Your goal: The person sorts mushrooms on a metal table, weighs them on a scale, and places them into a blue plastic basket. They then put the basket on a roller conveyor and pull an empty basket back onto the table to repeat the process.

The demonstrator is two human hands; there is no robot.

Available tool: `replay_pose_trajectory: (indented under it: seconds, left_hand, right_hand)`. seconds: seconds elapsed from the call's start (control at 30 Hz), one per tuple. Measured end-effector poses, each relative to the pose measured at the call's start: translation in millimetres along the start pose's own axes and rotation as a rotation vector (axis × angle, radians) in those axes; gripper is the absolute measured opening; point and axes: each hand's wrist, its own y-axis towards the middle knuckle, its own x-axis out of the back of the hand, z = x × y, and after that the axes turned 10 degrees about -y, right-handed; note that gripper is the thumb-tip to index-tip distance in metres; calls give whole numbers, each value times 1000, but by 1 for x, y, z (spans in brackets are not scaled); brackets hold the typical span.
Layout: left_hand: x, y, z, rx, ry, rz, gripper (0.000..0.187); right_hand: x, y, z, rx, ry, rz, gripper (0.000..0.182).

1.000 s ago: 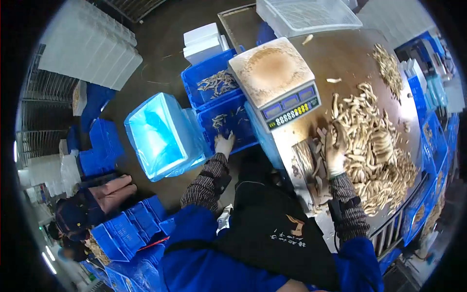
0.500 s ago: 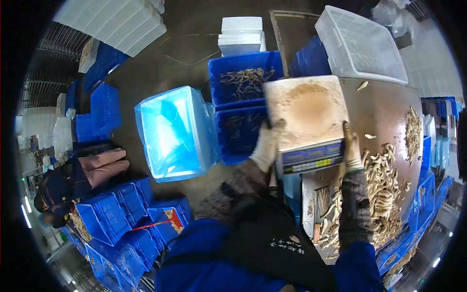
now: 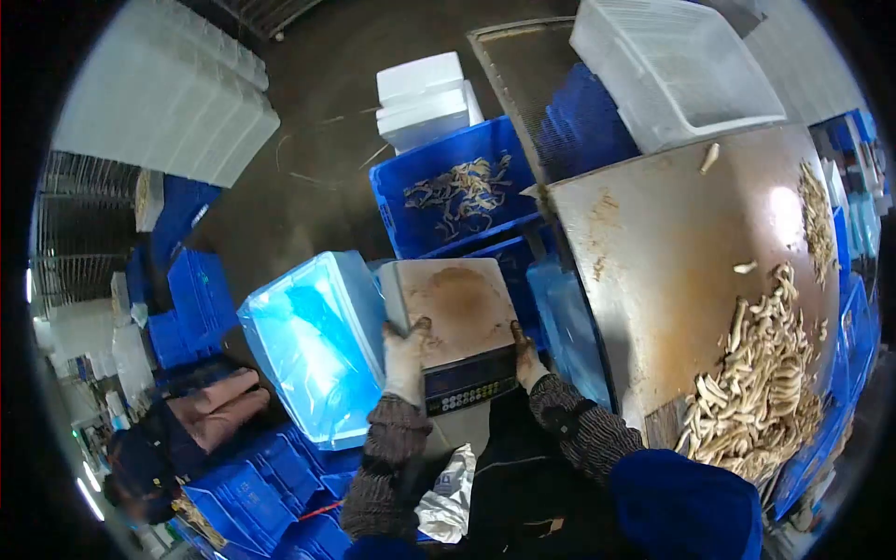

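Observation:
A digital weighing scale [image 3: 457, 313] with a brown-stained square platform is held level between my two hands, its keypad side facing me. My left hand [image 3: 406, 359], in a soiled white glove, grips the left edge with the thumb over the top. On the right edge my gloved right hand [image 3: 528, 358] is closed, fingertips against the side. The scale is beside a white foam box [image 3: 322, 350] lined with blue plastic and in front of a blue crate [image 3: 392, 219] holding thin pale scraps. Whether anything supports it from below is hidden.
The worktable [image 3: 644, 280] on my right bears a heap of long pale mushroom-like pieces [image 3: 756, 383]. A white plastic basket [image 3: 677, 79] stands at its far end. Foam boxes [image 3: 425, 93] are stacked beyond the crate. Another person [image 3: 177, 429] is at the left near blue crates [image 3: 247, 499].
Both hands have carried the scale left and toward me, off the table's side to beside the lined foam box. The view has turned, and the table surface is now more exposed.

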Motion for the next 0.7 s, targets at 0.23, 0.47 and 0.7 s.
replay_pose_trajectory:
  seconds: [0.23, 0.47, 0.7]
  left_hand:
    - [-15, 108, 105, -18, -126, 5, 61]
    - [-24, 232, 188, -35, -305, -16, 72]
    - [-8, 283, 269, -212, -269, 27, 77]
  right_hand:
    - [17, 96, -18, 33, -530, -185, 54]
    - [21, 242, -56, -127, -243, -114, 65]
    - [-10, 295, -83, 65, -225, 78, 83]
